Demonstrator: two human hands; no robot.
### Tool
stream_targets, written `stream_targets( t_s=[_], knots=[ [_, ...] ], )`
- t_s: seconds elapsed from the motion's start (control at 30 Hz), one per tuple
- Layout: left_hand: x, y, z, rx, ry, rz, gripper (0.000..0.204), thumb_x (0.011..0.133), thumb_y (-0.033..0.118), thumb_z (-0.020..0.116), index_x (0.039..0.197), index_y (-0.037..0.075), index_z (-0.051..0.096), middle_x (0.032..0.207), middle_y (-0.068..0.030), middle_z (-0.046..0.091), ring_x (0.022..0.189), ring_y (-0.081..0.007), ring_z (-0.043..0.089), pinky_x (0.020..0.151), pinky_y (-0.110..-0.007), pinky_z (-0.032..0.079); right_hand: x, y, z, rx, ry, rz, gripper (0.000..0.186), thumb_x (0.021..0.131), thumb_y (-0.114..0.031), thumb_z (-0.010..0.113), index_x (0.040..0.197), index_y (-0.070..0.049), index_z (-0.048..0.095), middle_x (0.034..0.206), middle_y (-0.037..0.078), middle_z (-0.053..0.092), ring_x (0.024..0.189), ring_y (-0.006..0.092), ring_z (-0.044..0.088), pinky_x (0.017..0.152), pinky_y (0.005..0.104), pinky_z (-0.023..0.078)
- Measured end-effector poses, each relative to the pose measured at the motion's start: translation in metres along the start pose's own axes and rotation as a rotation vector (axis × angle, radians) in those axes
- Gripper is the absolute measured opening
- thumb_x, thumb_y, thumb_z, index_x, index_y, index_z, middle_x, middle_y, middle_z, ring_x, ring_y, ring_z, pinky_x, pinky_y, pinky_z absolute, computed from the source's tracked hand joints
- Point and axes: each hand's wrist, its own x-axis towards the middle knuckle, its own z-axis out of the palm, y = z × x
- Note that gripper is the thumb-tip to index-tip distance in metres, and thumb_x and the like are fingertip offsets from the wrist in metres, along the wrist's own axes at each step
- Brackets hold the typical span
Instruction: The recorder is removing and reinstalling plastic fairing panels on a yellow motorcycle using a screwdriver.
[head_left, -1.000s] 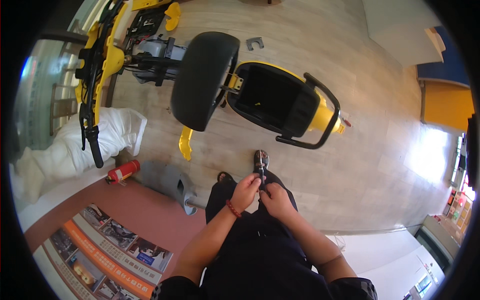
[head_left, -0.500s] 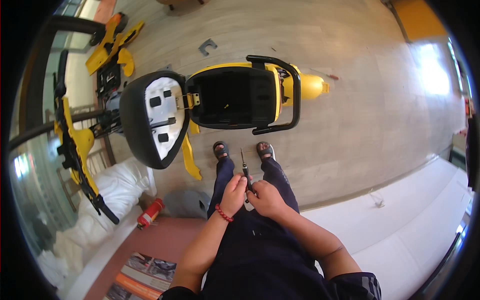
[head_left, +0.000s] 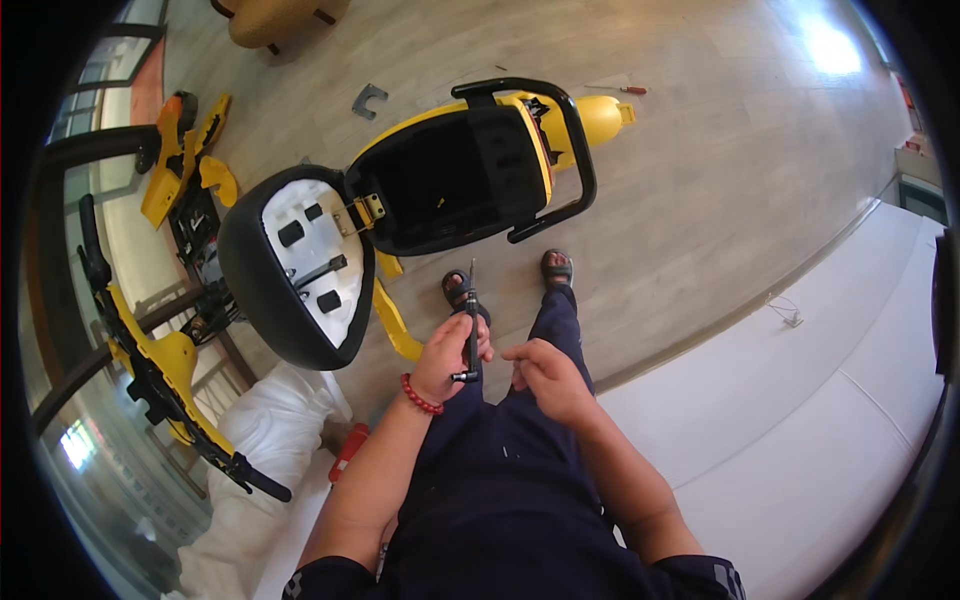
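My left hand grips a black tool with a thin metal bit pointing away from me and a short crosspiece at its lower end. My right hand is just right of the tool, apart from it, index finger extended and the others loosely bent. Beyond my feet lies a yellow-and-black scooter: its open storage compartment has a small yellow item inside, and the black seat is flipped over to the left, showing a white underside. A curved black rail rims the rear.
Yellow panels lie upper left, a yellow strip below the seat. A grey bracket and red-handled screwdriver are on the floor. A brown chair stands behind, white drapery and red extinguisher lower left, white ledge at right.
My right hand has let go of the tool and moved rightward, leaving it in my left hand. The view has shifted, bringing the scooter higher and the white ledge further into sight.
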Motion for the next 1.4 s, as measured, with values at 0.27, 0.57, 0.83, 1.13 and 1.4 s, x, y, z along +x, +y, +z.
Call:
stream_targets(
  t_s=[0.27, 0.57, 0.83, 1.13, 1.4],
  knots=[
    [0.011, 0.031, 0.035, 0.036, -0.058, -0.097, 0.02, 0.091, 0.022, 0.042, 0.083, 0.005, 0.049, 0.071, -0.0015, 0.042, 0.064, -0.0126, 0.04, 0.069, -0.032, 0.041, -0.02, -0.028, -0.054, 0.399, 0.109, 0.101, 0.016, 0.089, -0.004, 0.048, 0.102, 0.002, 0.056, 0.084, 0.008, 0.059, 0.075, 0.014, 0.059, 0.069, 0.0265, 0.049],
    [0.028, 0.026, 0.092, 0.002, -0.071, 0.134, 0.019, 0.085, 0.022, 0.046, 0.07, 0.009, 0.043, 0.064, 0.001, 0.036, 0.06, -0.0123, 0.038, 0.065, -0.032, 0.038, -0.022, -0.099, -0.162, 0.523, 0.027, -0.032, 0.013, 0.084, -0.004, 0.057, 0.096, 0.001, 0.06, 0.078, 0.008, 0.061, 0.07, 0.015, 0.06, 0.064, 0.0277, 0.05],
    [0.04, 0.008, 0.09, -0.225, 0.073, 0.199, 0.014, 0.075, 0.015, 0.043, 0.065, 0.007, 0.046, 0.059, -0.0007, 0.038, 0.057, -0.0127, 0.036, 0.061, -0.031, 0.037, 0.002, -0.112, -0.208, 0.454, -0.027, 0.012, 0.012, 0.085, -0.001, 0.054, 0.096, 0.0, 0.058, 0.084, 0.008, 0.061, 0.072, 0.0162, 0.061, 0.064, 0.0281, 0.05],
    [0.066, 0.022, 0.055, -0.18, 0.222, 0.249, 0.014, 0.075, 0.008, 0.045, 0.072, 0.0, 0.056, 0.057, -0.0004, 0.039, 0.054, -0.0122, 0.037, 0.058, -0.031, 0.039, 0.038, -0.126, -0.179, 0.404, -0.018, 0.126, 0.012, 0.086, 0.0, 0.051, 0.097, 0.001, 0.058, 0.084, 0.009, 0.061, 0.071, 0.016, 0.061, 0.064, 0.0277, 0.051],
    [0.094, 0.042, 0.046, 0.054, 0.353, 0.178, 0.017, 0.082, 0.007, 0.05, 0.088, -0.006, 0.06, 0.057, 0.0029, 0.042, 0.054, -0.0071, 0.041, 0.058, -0.025, 0.042, 0.079, -0.154, -0.171, 0.368, 0.073, 0.106, 0.012, 0.087, 0.0, 0.049, 0.097, 0.002, 0.057, 0.083, 0.011, 0.061, 0.07, 0.0166, 0.061, 0.064, 0.027, 0.051]
  ],
)
